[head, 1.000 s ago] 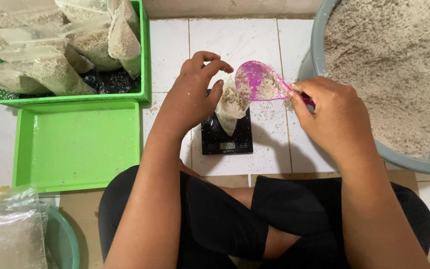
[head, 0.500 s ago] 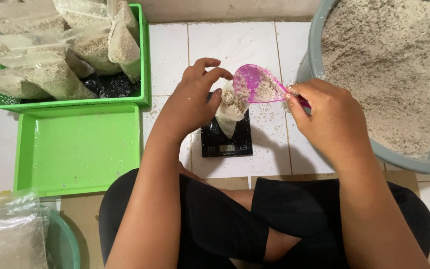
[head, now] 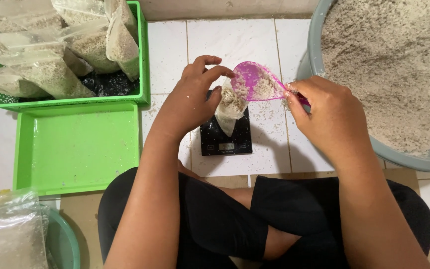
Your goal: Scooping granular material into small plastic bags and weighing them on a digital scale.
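A green plastic crate (head: pixel 143 60) at the upper left holds a pile of filled clear bags (head: pixel 51 74) of pale, coarse grain, and in front of it lies a shallow green tray (head: pixel 75 149) with a few stray grains on its floor. At the right, a big grey basin (head: pixel 314 55) is heaped with the same crumbly beige meal (head: pixel 394 65). A teal bowl rim (head: pixel 63 244) and another clear bag (head: pixel 6 234) sit at the lower left. The white floor tiles (head: pixel 235 40) around the middle are dusted with spilled grains.

Between the hands, a small clear plastic bag (head: pixel 230 107) stands on a flat black kitchen scale (head: pixel 225 139) (its little display faces the person). The bag is partly filled, soft and sagging, narrowing to a point at the bottom. The left hand (head: pixel 190 102) pinches the bag's open mouth, thumb and forefinger holding it up, the other fingers loosely curled above. The right hand (head: pixel 327 117) is closed around the handle of a translucent pink scoop (head: pixel 257 84), whose rounded bowl is tilted over the bag's mouth with some meal in it. The left hand hides part of the bag's near edge.
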